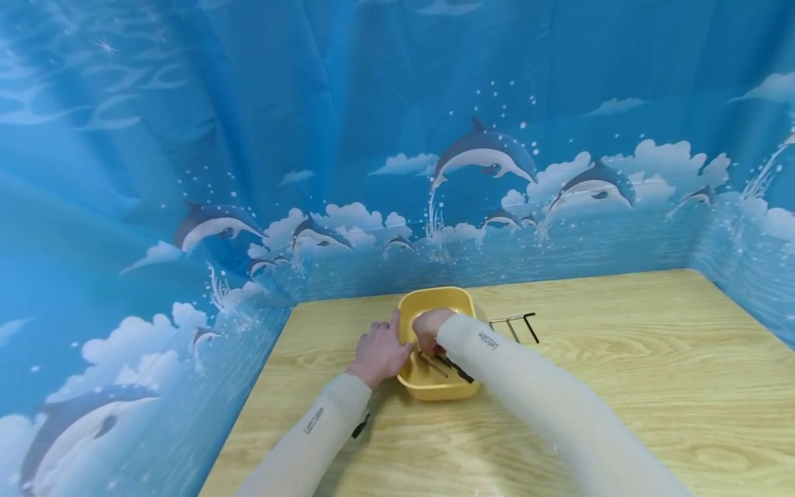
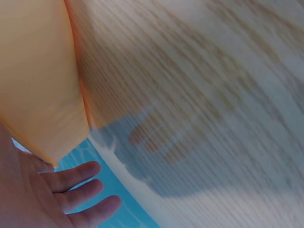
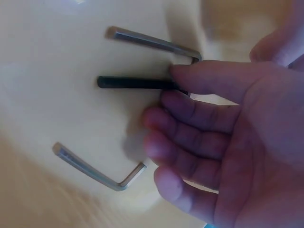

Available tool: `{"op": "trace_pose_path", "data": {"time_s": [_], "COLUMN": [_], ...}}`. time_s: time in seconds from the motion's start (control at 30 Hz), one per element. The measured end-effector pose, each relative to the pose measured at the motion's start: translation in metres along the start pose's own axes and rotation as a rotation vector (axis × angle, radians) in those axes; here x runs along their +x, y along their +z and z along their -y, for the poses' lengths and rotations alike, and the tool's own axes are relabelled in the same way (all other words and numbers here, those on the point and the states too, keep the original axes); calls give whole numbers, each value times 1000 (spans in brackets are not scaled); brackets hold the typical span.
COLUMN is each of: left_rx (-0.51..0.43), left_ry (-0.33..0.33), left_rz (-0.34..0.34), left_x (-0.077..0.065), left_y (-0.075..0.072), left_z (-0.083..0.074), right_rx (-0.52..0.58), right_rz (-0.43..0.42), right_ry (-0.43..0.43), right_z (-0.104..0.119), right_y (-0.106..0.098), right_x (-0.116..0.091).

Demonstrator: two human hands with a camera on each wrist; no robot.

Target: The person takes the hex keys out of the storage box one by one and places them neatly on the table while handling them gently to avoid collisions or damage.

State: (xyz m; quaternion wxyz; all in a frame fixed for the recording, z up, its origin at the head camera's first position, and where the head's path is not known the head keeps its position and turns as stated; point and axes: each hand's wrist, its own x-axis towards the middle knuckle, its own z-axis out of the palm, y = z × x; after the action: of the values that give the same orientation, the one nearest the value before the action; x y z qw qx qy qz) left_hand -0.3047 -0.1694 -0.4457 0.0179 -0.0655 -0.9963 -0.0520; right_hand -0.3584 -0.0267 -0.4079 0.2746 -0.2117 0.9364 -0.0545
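A yellow plastic basin (image 1: 437,393) stands near the table's back edge. At its left rim is my left hand (image 1: 379,352), thumb over the edge and forefinger against the outer wall; three fingers reach loosely past the basin in the left wrist view. Inside the basin, my right hand (image 1: 428,331) pinches a black hex key (image 3: 128,82) between thumb and forefinger. One silver hex key (image 3: 152,42) lies just beside those fingertips. Another silver hex key (image 3: 90,170), bent in an L, rests on the basin floor apart from the hand.
Right of the basin, more hex keys lie on the wooden table (image 1: 621,373), among them a black one (image 1: 531,327) and a silver one (image 1: 513,330). A blue dolphin-print curtain (image 1: 373,172) borders the table behind and at the sides.
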Motion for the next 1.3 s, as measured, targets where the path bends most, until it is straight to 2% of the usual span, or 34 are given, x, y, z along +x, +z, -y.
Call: {"op": "trace_pose_path", "data": {"time_s": [0.33,0.47,0.57,0.73,0.93,1.1,1.3], "left_rx": [-8,-9,-2,-16,-20,-7,-16], "left_ry": [-2,-6,-8,-16,-23,-21,-31], "left_rz": [5,5,-2,-4,10,10,13], "left_x": [-1,0,0,-1,-1,-1,-2], "left_y": [-2,-2,-1,1,2,1,1], "left_z": [-1,-2,-3,-2,2,2,-1], "right_rx": [-35,13,64,73,127,278,438], "right_rz": [23,39,19,-46,-201,-322,-422], "right_ry": [9,-25,-44,-68,-168,-233,-232], "right_z": [-2,-7,-11,-13,-23,-37,-57], "right_y": [-2,-4,-5,-10,-12,-14,-15], "right_x": [-1,-3,-7,-12,-23,-37,-66]}}
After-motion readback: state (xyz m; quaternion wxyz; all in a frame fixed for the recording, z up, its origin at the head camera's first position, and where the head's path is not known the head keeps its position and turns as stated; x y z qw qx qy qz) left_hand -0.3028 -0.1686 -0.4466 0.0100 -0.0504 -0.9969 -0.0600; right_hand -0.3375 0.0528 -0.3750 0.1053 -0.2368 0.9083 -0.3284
